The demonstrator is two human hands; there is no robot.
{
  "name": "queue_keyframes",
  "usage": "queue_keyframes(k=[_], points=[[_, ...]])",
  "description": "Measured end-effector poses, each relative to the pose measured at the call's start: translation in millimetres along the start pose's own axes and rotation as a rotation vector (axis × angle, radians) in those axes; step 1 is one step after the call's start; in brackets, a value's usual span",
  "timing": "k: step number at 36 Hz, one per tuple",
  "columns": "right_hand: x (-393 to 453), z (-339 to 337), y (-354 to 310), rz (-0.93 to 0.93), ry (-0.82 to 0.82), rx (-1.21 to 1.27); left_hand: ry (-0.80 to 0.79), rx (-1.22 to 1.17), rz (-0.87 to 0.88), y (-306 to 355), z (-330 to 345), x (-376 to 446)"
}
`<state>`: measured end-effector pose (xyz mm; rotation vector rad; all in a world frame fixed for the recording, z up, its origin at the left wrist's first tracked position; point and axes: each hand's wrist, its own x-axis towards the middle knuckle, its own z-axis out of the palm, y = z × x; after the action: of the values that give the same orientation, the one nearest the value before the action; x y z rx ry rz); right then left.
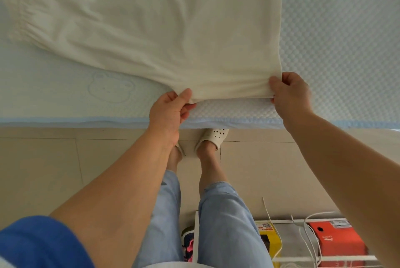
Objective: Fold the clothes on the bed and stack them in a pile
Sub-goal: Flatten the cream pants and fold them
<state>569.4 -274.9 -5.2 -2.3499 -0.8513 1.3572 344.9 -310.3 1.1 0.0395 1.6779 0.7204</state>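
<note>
A large cream garment (162, 29) lies spread on the pale blue quilted bed (337, 40), wrinkled toward the left, where a gathered band shows. Its near hem sits close to the bed's front edge. My left hand (168, 114) pinches the hem's left corner between thumb and fingers. My right hand (290, 92) grips the hem's right corner, fingers curled over the cloth. Both hands hold the hem slightly lifted off the mattress.
The bed's front edge (65, 121) runs across the middle of the view, with a beige tiled floor (43, 170) below it. My feet in white slippers (216, 135) stand against the bed. A wire rack (303, 244) with yellow and orange boxes stands at the bottom right.
</note>
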Motion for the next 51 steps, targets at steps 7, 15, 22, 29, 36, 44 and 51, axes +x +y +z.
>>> queue_keyframes(k=[7, 15, 22, 29, 36, 44, 51], points=[[1, 0, -2, 0.017, -0.027, -0.017, 0.375, 0.477, 0.539, -6, 2, -18], [-3, 2, -6, -0.034, 0.044, 0.021, 0.343, 0.132, 0.306, 6, 15, -16], [1, 4, -10, -0.058, 0.046, 0.017, 0.164, 0.297, 0.444, 5, 13, -10], [6, 4, -9, -0.054, 0.052, 0.025, 0.155, 0.68, 0.543, -3, 10, -5], [7, 3, -7, -0.067, 0.045, -0.024, 0.289, 0.718, 0.645, -6, 6, -15], [1, -2, 5, -0.039, 0.006, -0.057, 0.161, 0.785, 0.556, -19, 1, -17], [-8, -1, 5, 0.018, -0.05, -0.1, 0.323, 0.462, 0.196, -18, -16, -11]])
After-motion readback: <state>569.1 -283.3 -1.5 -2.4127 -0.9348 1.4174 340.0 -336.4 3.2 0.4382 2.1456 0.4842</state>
